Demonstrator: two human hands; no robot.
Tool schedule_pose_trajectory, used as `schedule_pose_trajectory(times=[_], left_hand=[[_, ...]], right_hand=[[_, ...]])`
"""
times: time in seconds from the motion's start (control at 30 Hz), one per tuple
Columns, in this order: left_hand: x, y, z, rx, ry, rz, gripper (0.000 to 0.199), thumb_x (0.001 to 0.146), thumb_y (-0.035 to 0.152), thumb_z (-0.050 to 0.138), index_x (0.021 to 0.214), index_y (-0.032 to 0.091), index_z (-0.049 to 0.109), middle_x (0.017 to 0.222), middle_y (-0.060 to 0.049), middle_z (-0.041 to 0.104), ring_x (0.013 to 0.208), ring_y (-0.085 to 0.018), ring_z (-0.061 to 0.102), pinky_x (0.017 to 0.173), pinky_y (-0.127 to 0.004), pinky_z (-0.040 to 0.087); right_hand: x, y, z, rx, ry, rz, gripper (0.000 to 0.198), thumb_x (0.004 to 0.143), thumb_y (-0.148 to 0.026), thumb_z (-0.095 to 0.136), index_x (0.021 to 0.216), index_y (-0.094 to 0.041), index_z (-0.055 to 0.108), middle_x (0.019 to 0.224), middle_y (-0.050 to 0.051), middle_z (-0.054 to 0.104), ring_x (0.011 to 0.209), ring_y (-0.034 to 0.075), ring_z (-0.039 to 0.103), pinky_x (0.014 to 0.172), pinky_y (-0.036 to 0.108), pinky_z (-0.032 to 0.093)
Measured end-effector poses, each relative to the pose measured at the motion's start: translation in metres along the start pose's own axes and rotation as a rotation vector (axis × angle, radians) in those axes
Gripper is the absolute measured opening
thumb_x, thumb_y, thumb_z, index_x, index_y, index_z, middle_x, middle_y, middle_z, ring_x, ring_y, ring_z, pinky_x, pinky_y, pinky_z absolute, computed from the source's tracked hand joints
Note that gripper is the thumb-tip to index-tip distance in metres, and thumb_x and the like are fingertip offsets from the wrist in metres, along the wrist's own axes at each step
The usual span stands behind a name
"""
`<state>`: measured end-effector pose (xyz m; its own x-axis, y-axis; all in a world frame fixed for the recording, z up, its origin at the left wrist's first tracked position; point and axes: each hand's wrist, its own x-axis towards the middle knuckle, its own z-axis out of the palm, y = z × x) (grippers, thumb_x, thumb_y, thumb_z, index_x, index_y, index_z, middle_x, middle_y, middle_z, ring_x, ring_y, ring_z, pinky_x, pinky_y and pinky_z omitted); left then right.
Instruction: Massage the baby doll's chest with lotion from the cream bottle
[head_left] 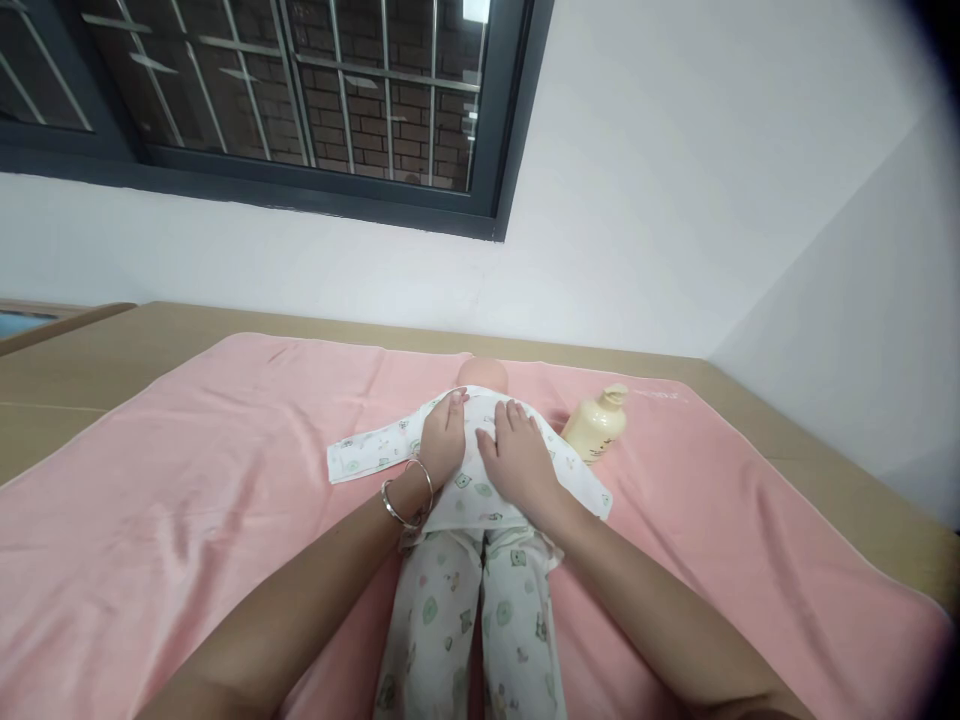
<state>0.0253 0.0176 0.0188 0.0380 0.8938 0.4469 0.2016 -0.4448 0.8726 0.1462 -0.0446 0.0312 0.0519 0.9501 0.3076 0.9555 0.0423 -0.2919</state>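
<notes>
A baby doll lies on a pink sheet, its smooth bald head at the far end. It is dressed in a white long-sleeved top printed with green leaves and small animals, and matching trousers. My left hand, with bangles at the wrist, rests edge-on against the upper left of the top, fingers stretched out. On the upper right of the top lies my right hand, flat and with fingers a little spread. The left sleeve reaches out sideways; the right one slants toward me.
Beside the doll's right-hand sleeve stands a tilted, pale yellow pump bottle. The wrinkled pink sheet covers much of a wooden surface. Behind are a white wall and a dark-framed barred window.
</notes>
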Motion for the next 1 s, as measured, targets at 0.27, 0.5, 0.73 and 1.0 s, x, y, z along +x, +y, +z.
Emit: schedule_pose_trajectory(times=[0.27, 0.5, 0.73, 1.0], left_hand=[[0.006, -0.006, -0.001, -0.058, -0.014, -0.036, 0.041, 0.098, 0.041, 0.032, 0.108, 0.016, 0.064, 0.113, -0.011, 0.069, 0.110, -0.021, 0.063, 0.101, -0.038, 0.045], [0.002, 0.000, -0.001, 0.199, -0.092, 0.052, 0.032, 0.092, 0.027, 0.042, 0.116, 0.018, 0.061, 0.121, -0.010, 0.066, 0.116, -0.023, 0.059, 0.105, -0.041, 0.043], [0.002, 0.009, -0.004, 0.486, -0.145, 0.188, 0.031, 0.086, 0.017, 0.044, 0.109, 0.015, 0.065, 0.118, -0.013, 0.066, 0.116, -0.027, 0.057, 0.107, -0.045, 0.041], [0.009, 0.006, -0.008, 0.590, -0.196, 0.176, 0.032, 0.088, 0.028, 0.048, 0.112, 0.013, 0.064, 0.115, -0.015, 0.065, 0.114, -0.029, 0.056, 0.104, -0.045, 0.042]], right_hand=[[-0.004, -0.009, -0.006, 0.113, -0.057, -0.387, 0.045, 0.095, -0.030, 0.043, 0.139, -0.023, 0.050, 0.150, 0.004, 0.044, 0.144, 0.028, 0.027, 0.118, 0.055, 0.014], [0.025, 0.016, 0.004, 0.093, 0.036, -0.092, 0.053, 0.097, -0.042, 0.040, 0.142, -0.015, 0.047, 0.149, 0.015, 0.043, 0.139, 0.029, 0.037, 0.115, 0.049, 0.024], [0.006, 0.003, -0.010, -0.082, 0.094, -0.106, 0.048, 0.100, -0.040, 0.034, 0.134, -0.014, 0.055, 0.132, 0.019, 0.059, 0.126, 0.030, 0.052, 0.111, 0.045, 0.029], [0.014, 0.014, -0.017, 0.028, 0.059, -0.054, 0.039, 0.098, -0.043, 0.039, 0.120, -0.022, 0.062, 0.128, 0.010, 0.063, 0.122, 0.025, 0.055, 0.097, 0.035, 0.044]])
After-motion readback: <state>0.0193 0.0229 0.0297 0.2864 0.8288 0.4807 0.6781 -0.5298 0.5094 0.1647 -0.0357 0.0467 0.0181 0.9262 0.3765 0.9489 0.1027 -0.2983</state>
